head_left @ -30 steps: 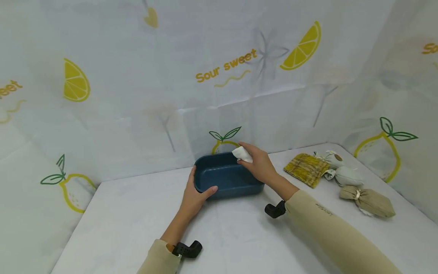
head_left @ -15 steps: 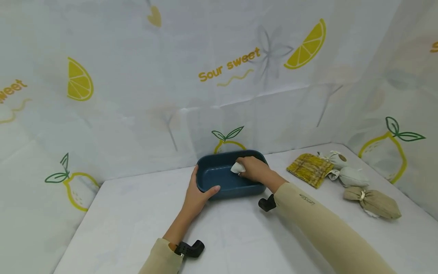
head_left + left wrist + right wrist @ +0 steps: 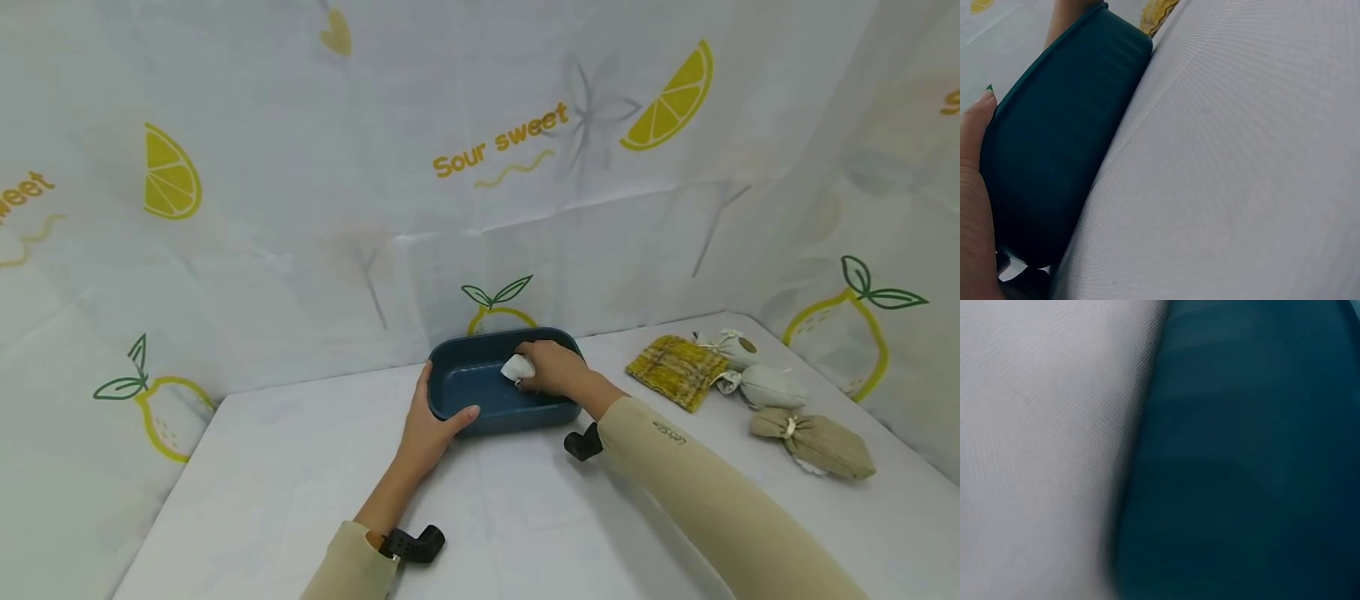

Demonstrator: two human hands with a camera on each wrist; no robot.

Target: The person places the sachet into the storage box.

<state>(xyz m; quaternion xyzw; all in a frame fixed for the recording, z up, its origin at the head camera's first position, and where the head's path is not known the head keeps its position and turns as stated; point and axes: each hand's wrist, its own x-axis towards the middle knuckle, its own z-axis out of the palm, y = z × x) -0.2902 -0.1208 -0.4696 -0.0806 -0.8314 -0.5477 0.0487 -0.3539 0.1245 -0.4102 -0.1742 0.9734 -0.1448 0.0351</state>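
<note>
A dark blue rectangular basin [image 3: 480, 392] with rounded corners sits near the back edge of the table. My left hand [image 3: 429, 429] grips its left end, the thumb lying over the front rim and the other fingers along the left side. Over the basin's right half, my right hand [image 3: 551, 369] reaches inside and holds a crumpled white cloth [image 3: 517, 367] low near the floor. Whether the cloth touches the floor is hard to tell. The left wrist view has the thumb [image 3: 977, 134] against the basin's outer wall [image 3: 1066, 137]. Only the basin's wall [image 3: 1241, 450] fills the right wrist view, without the hand.
To the right on the white table [image 3: 262, 467] lie a yellow-brown patterned cloth [image 3: 677, 369], two pale pouches, one marked by this pouch [image 3: 772, 387], and a tied beige pouch [image 3: 817, 442]. A white curtain [image 3: 300, 250] printed with lemons stands behind the table.
My right hand has gone from above the basin's back rim down into it with the white cloth, then slightly left. The left hand keeps its grip on the basin.
</note>
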